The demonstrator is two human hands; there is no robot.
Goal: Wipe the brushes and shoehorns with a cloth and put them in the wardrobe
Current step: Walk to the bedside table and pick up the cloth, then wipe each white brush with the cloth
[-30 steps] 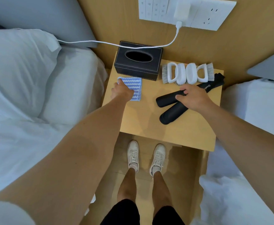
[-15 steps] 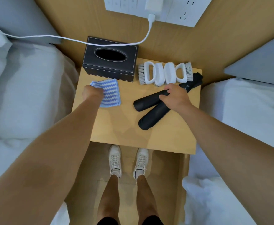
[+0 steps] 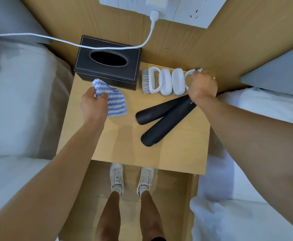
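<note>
Right brush (image 3: 188,79) sits in the right hand (image 3: 203,85) grip; left hand (image 3: 93,105) pinches cloth (image 3: 115,103).

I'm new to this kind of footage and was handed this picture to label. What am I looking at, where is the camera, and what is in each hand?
There is no machine here. A person wears a wide-angle camera on the head, so you look down along both bare arms to a wooden bedside table between two beds, with the person's shoes below.

On the table stand a black tissue box, two white brushes side by side, and two black shoehorns lying crossed near their far ends. A white charging cable runs from the wall socket over the box.

The left hand grips a blue-and-white striped cloth, lifted and bunched. The right hand covers the right brush's handle and the shoehorns' far ends; its fingers are hidden, so what it grips cannot be told.
</note>
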